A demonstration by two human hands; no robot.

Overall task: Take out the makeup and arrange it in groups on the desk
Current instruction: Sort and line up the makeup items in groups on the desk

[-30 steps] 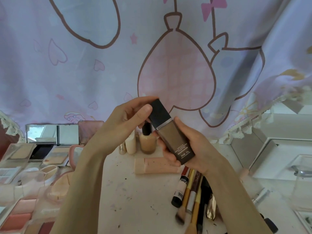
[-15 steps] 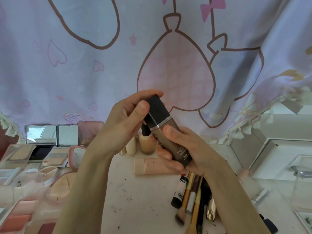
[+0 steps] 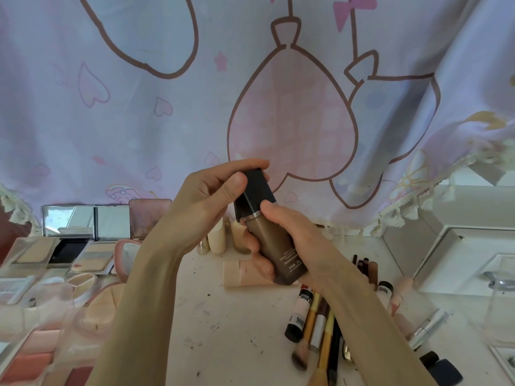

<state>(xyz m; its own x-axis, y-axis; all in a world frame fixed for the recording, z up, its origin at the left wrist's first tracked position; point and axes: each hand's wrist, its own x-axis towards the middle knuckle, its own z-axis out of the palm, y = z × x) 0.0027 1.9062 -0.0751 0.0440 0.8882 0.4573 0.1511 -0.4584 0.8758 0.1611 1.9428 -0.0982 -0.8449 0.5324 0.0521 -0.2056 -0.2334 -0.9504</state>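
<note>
Left hand (image 3: 206,201) grips black cap (image 3: 255,195); right hand (image 3: 289,243) grasps brown foundation bottle (image 3: 278,246), frame centre, tilted, above desk (image 3: 223,330).

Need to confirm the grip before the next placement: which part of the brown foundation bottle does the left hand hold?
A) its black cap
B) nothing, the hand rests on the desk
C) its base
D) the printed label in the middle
A: the left hand pinches the black cap of the brown foundation bottle, while the right hand wraps the body.
</note>
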